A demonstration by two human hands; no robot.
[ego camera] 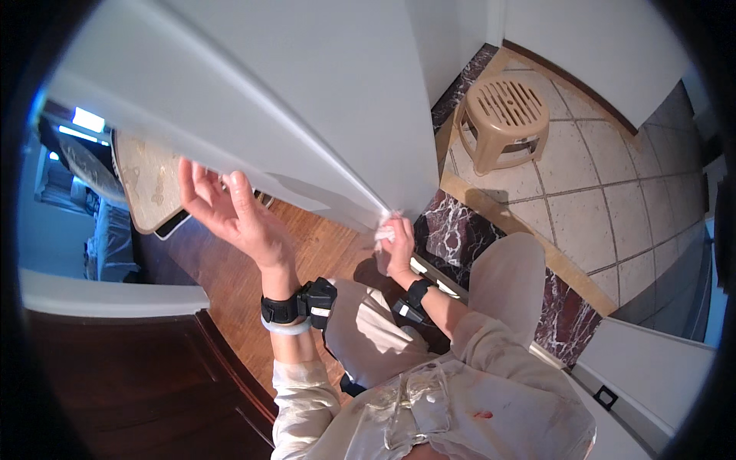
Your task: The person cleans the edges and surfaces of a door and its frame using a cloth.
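My right hand (398, 246) is closed around a crumpled whitish cloth or tissue (384, 231). It presses this against the foot of a raised white trim strip (322, 146) that runs down the white door frame (218, 109). Fingers spread and palm turned up, my left hand (238, 215) is by the frame's left edge and holds nothing. Its fingertips seem to meet that edge, though contact is hard to tell. Black straps with small devices sit on both wrists, and a pale bangle (286, 328) circles the left one.
A beige plastic stool (506, 118) stands on light floor tiles (569, 155). Dark veined marble (454, 230) forms the threshold beside a wooden floor (313, 233). At lower left is a dark wooden door (132, 379). A patterned cushioned seat (146, 178) lies beyond the frame. My bent knees are close below.
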